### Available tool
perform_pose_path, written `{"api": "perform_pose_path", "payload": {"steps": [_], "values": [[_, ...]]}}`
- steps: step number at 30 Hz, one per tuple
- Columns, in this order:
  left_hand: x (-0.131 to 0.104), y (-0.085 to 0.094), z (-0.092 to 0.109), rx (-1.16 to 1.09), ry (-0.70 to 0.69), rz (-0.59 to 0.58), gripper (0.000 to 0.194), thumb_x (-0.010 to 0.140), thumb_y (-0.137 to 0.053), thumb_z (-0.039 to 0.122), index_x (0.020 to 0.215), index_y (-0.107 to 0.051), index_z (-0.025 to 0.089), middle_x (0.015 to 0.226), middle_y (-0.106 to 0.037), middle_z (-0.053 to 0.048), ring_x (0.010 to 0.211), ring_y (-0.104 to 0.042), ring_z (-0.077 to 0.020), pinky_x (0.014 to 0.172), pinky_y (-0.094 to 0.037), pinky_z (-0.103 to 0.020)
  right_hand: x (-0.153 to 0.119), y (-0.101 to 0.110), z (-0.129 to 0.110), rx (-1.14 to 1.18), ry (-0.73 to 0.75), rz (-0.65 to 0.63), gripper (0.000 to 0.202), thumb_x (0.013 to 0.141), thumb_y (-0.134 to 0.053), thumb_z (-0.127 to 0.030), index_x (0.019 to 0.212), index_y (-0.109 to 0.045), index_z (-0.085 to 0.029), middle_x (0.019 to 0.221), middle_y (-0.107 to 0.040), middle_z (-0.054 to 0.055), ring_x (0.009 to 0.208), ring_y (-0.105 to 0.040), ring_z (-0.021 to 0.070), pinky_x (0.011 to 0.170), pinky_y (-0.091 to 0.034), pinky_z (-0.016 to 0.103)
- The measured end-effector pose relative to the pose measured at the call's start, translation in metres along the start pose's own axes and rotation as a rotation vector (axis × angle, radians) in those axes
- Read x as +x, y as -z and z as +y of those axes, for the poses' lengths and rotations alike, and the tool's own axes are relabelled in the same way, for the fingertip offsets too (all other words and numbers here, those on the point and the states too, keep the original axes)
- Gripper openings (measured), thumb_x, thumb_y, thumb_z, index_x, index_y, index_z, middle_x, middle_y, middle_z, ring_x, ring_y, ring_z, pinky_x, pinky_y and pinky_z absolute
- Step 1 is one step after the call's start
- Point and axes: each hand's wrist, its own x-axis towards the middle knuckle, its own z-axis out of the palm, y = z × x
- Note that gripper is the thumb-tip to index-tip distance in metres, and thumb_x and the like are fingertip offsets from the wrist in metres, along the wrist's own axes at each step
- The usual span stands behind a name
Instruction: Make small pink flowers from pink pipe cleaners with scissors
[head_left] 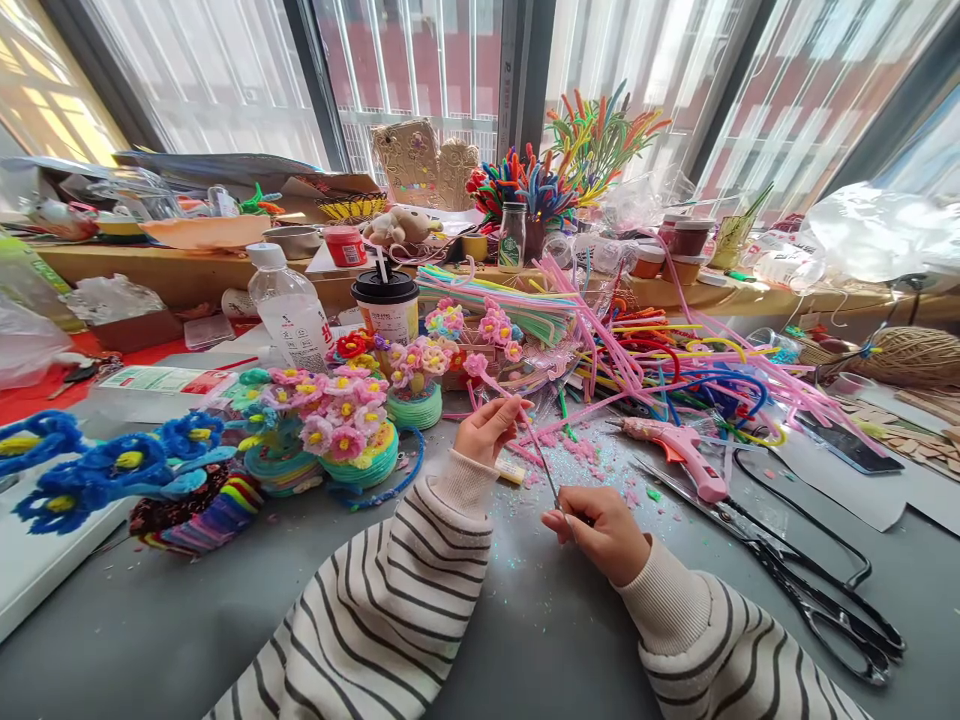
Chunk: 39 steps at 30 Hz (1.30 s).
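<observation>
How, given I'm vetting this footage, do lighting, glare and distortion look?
All in the head view: bright daylight, the windows pale and washed out in places; white glare on clear plastic at far right; apparent wide-angle distortion, window frames slanting; left hand and right hand reasonably sharp.

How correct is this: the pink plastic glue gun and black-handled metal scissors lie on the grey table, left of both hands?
The side is wrong: in the head view, the glue gun and scissors lie on the table, right of the left hand and right hand.
</observation>
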Motion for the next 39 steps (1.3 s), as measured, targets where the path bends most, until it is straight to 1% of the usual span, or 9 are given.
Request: {"api": "perform_pose_path", "payload": {"steps": [7,10,13,16,20,24,30,35,39], "values": [[0.0012,-0.0007,0.0001,-0.012,-0.034,0.061,0.022,0.044,-0.067,0.031,0.056,-0.063,0.013,0.051,-0.053,0.003,0.04,-0.037,0.0008,0.038,-0.03,-0.011,0.0006,-0.0005,0.0028,0.004,-0.012,0.015,0.038,0.071,-0.046,-0.037,0.042,-0.03,-0.017,0.038,-0.042,-0.003,0.037,-0.034,0.0056,0.04,-0.03,0.017],[0.0008,-0.0013,0.0004,-0.019,-0.037,0.06,0.022,0.043,-0.068,0.031,0.056,-0.063,0.013,0.051,-0.053,0.003,0.04,-0.037,0.0009,0.039,-0.031,-0.011,-0.0001,0.0001,0.0033,0.062,-0.03,-0.029,0.042,0.071,-0.042,-0.046,0.043,-0.032,-0.017,0.039,-0.041,-0.003,0.037,-0.033,0.0059,0.039,-0.027,0.018],[-0.0003,-0.0019,0.0009,-0.03,-0.033,0.052,0.022,0.043,-0.068,0.031,0.056,-0.063,0.013,0.049,-0.052,0.003,0.041,-0.039,0.0003,0.039,-0.031,-0.011,-0.0007,0.0016,0.0034,0.112,-0.003,-0.135,0.052,0.069,-0.03,-0.06,0.047,-0.041,-0.015,0.042,-0.038,-0.002,0.039,-0.031,0.0064,0.039,-0.024,0.019],[-0.001,-0.0021,0.0011,-0.04,-0.027,0.029,0.023,0.044,-0.067,0.032,0.056,-0.063,0.013,0.049,-0.051,0.003,0.042,-0.04,-0.0002,0.04,-0.031,-0.012,-0.0002,0.0028,0.0035,0.12,0.038,-0.202,0.06,0.068,-0.022,-0.065,0.052,-0.047,-0.013,0.044,-0.035,-0.003,0.04,-0.03,0.0064,0.04,-0.024,0.019],[-0.0011,-0.0021,0.0002,0.011,-0.008,-0.042,0.022,0.046,-0.067,0.032,0.056,-0.063,0.014,0.047,-0.049,0.004,0.041,-0.038,0.0001,0.04,-0.031,-0.012,0.0008,0.0027,0.0033,0.13,0.038,-0.233,0.06,0.068,-0.022,-0.065,0.053,-0.047,-0.013,0.043,-0.034,-0.003,0.04,-0.03,0.0063,0.039,-0.023,0.019],[-0.001,-0.0015,-0.0025,0.098,-0.023,-0.088,0.021,0.048,-0.066,0.032,0.057,-0.063,0.014,0.049,-0.05,0.003,0.045,-0.041,-0.0013,0.043,-0.031,-0.013,0.0006,0.0021,0.003,0.145,0.023,-0.239,0.059,0.067,-0.024,-0.065,0.054,-0.048,-0.013,0.042,-0.033,-0.004,0.039,-0.029,0.006,0.038,-0.023,0.019],[-0.0007,0.0004,-0.0058,0.165,-0.059,-0.118,0.019,0.051,-0.064,0.032,0.059,-0.064,0.015,0.055,-0.054,0.002,0.052,-0.043,-0.0032,0.048,-0.032,-0.014,-0.0008,0.0013,0.0054,0.107,-0.01,-0.17,0.057,0.066,-0.027,-0.064,0.05,-0.046,-0.013,0.042,-0.035,-0.003,0.039,-0.03,0.0063,0.039,-0.023,0.019],[0.0,-0.0006,-0.0048,0.137,-0.054,-0.072,0.019,0.049,-0.065,0.032,0.057,-0.064,0.015,0.056,-0.055,0.002,0.052,-0.043,-0.0039,0.048,-0.031,-0.016,-0.0009,0.0016,0.0036,0.059,-0.042,-0.074,0.05,0.066,-0.036,-0.059,0.043,-0.039,-0.015,0.039,-0.037,-0.002,0.038,-0.03,0.0062,0.037,-0.023,0.019],[0.0002,-0.0001,-0.0038,0.12,-0.052,-0.029,0.02,0.048,-0.065,0.033,0.056,-0.063,0.015,0.056,-0.055,0.001,0.051,-0.041,-0.0037,0.047,-0.031,-0.016,-0.0009,0.001,0.0014,0.095,-0.05,-0.025,0.045,0.066,-0.042,-0.053,0.041,-0.032,-0.017,0.037,-0.041,-0.003,0.036,-0.032,0.0055,0.036,-0.026,0.018]]}}
